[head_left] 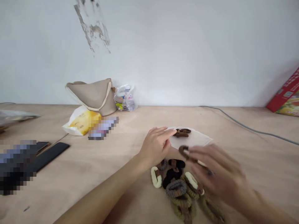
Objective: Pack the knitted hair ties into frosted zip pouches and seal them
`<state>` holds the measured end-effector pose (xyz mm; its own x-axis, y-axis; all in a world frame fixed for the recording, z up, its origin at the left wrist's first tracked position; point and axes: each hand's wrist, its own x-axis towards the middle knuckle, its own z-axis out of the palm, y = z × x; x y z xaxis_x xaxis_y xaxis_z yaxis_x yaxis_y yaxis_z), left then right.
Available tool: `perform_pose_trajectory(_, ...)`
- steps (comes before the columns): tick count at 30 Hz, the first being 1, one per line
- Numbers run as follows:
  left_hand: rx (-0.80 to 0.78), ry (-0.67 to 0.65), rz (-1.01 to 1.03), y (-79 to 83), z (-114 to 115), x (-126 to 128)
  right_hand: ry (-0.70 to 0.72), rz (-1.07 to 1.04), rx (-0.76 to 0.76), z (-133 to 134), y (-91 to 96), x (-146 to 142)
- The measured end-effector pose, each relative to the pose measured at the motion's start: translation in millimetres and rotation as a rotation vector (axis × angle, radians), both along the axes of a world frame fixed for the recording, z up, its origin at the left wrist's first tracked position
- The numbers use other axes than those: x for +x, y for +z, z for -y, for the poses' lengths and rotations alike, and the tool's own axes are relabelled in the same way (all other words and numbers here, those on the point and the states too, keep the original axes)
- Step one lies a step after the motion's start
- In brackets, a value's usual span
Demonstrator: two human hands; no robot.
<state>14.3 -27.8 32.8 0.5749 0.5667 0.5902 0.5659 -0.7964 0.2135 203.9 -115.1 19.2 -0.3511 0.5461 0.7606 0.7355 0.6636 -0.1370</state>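
Note:
My left hand (155,146) rests its fingertips on the near edge of a white sheet (193,139), holding nothing. Several brown fabric-wrapped hair ties (182,133) lie on that sheet, bunched together. My right hand (218,175) is blurred by motion and pinches a brown hair tie loop (184,152) at its fingertips, just above the sheet's near edge. Below both hands lies a heap of fuzzy hair ties (175,183) in black, cream, grey and olive, partly hidden under my right hand.
The light plywood table (70,177) runs to a white wall. At the back stand a beige handbag (92,97) and a plastic bag of bottles (125,99). A yellow-and-white packet (81,122), a black flat case (48,157), a grey cable (247,127) and a red box (285,93) lie further out.

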Motion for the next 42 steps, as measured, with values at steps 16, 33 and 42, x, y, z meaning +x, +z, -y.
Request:
perform_pose_trajectory(16, -0.010, 0.001, -0.003, 0.3, 0.8, 0.5, 0.250, 0.070, -0.406, 20.0, 3.8, -2.2)
perform_pose_trajectory(33, -0.005, -0.003, 0.007, 0.1, 2.7, 1.0, 0.299, 0.242, -0.443, 18.7, -8.0, -13.5)
perform_pose_trajectory(42, 0.000, -0.002, 0.007, 1.2, 2.9, 0.4, 0.212, 0.200, -0.228, 7.5, -0.9, 14.0)
